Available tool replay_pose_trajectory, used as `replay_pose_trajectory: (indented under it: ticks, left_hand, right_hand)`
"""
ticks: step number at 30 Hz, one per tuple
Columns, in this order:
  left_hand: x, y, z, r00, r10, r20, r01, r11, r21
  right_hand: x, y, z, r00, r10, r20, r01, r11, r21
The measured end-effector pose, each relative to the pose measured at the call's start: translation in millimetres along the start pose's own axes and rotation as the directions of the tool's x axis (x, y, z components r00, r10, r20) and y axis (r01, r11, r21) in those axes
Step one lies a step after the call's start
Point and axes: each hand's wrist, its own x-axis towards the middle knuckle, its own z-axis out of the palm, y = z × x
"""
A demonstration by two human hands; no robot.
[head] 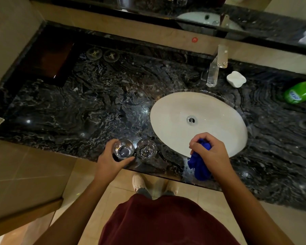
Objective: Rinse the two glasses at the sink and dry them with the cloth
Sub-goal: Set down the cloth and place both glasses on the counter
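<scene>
While the left glass (pixel 123 149) is being gripped on the countertop (pixel 95 106) by the left hand (pixel 111 160), touching the second glass (pixel 146 149), the blue cloth (pixel 200 165) is being clutched by the right hand (pixel 210 152) at the sink (pixel 166 121) rim; lifting straight up is being advised, so its neighbour is not knocked.

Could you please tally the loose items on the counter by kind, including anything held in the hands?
Clear drinking glasses: 2
Blue crumpled cloth: 1
White soap dish: 1
Green plastic bottle: 1
Round dark coasters: 2
Total: 7
</scene>
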Motion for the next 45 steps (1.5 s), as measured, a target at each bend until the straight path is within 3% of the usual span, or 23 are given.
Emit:
replay_pose_trajectory:
  ticks: [12, 18, 24, 27, 30, 33, 35, 38, 42, 45]
  left_hand:
    - [0.8, -0.7, -2.1, 1.000, -0.017, 0.002, 0.017, 0.999, 0.044]
    - [3.6, 3.8, -8.8, 0.995, -0.037, 0.089, 0.030, 0.997, 0.072]
    - [-8.1, 95.9, -42.3, 0.980, 0.198, -0.020, -0.199, 0.980, -0.023]
    - [-11.8, 161.3, -30.9, 0.953, 0.235, 0.189, -0.178, 0.945, -0.273]
    - [-13.6, 208.1, -0.8, 0.863, 0.233, 0.448, -0.019, 0.901, -0.433]
    - [-15.3, 227.4, 17.3, 0.800, 0.275, 0.534, 0.151, 0.769, -0.622]
    - [-13.8, 234.9, 17.0, 0.799, 0.355, 0.486, 0.103, 0.715, -0.691]
    - [-10.3, 245.0, 11.4, 0.791, 0.453, 0.411, -0.059, 0.725, -0.686]
    - [-7.1, 261.8, 8.2, 0.833, 0.464, 0.303, -0.250, 0.802, -0.543]
    - [-2.2, 275.6, 11.2, 0.865, 0.469, 0.181, -0.354, 0.824, -0.442]
  right_hand:
    - [2.3, 2.3, -1.0, 1.000, 0.020, 0.017, -0.020, 1.000, 0.007]
    - [3.4, -4.1, -6.6, 1.000, 0.013, 0.006, -0.013, 0.999, 0.039]
    - [4.1, -45.1, -14.4, 0.997, -0.074, -0.001, 0.073, 0.979, 0.192]
    - [1.8, -73.3, -13.0, 0.993, -0.114, 0.017, 0.097, 0.905, 0.414]
    - [-3.2, -101.9, -10.9, 0.984, -0.171, 0.054, 0.093, 0.746, 0.660]
    - [-7.9, -121.4, -12.5, 0.964, -0.262, 0.052, 0.119, 0.597, 0.794]
    - [-8.5, -123.0, -18.6, 0.959, -0.284, 0.003, 0.176, 0.599, 0.781]
    - [-8.9, -113.1, -33.8, 0.958, -0.268, -0.097, 0.268, 0.727, 0.632]
    - [-12.3, -92.9, -51.3, 0.955, -0.233, -0.184, 0.286, 0.888, 0.360]
    - [-12.4, -76.5, -64.1, 0.961, -0.216, -0.171, 0.251, 0.944, 0.215]
